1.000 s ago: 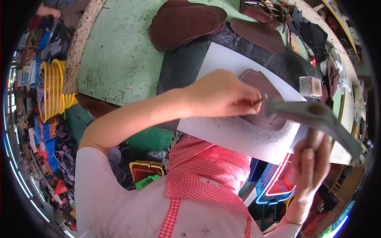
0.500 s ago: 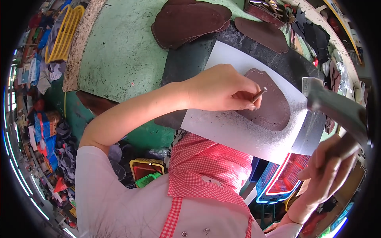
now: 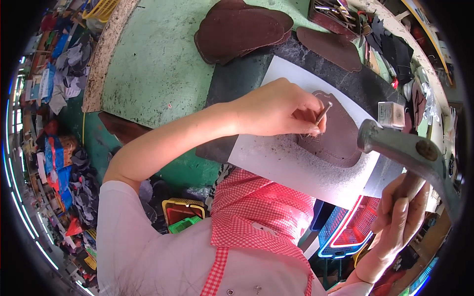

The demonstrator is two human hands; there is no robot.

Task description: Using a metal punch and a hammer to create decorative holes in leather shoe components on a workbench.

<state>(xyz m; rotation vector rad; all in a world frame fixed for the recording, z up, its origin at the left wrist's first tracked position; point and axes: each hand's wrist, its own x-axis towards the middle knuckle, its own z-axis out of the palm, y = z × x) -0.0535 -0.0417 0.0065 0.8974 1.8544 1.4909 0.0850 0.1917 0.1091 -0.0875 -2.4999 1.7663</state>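
A thin metal punch (image 3: 324, 112) is pinched in the fingers of my left hand (image 3: 284, 109). Its lower tip is hidden behind my fingertips, over the left part of a brown leather piece (image 3: 343, 135). The leather lies flat on a white board (image 3: 269, 155), which rests on a dark slab (image 3: 227, 86). My right hand (image 3: 402, 214) grips the wooden handle of a hammer (image 3: 405, 145). The hammer's metal head is raised to the right of the punch, apart from it.
Brown leather pieces (image 3: 237, 32) lie stacked at the far side of the green table (image 3: 153, 64), with another leather piece (image 3: 331, 47) beside them. Tools fill a box (image 3: 335, 17) at the back. A small box (image 3: 391, 114) stands right of the board. Plastic baskets (image 3: 340, 234) sit below the table.
The hammer has swung leftward, closer to the punch, and its head shows more fully. My left hand keeps its pinch, with the punch tilted a little more upright. The whole view has shifted slightly.
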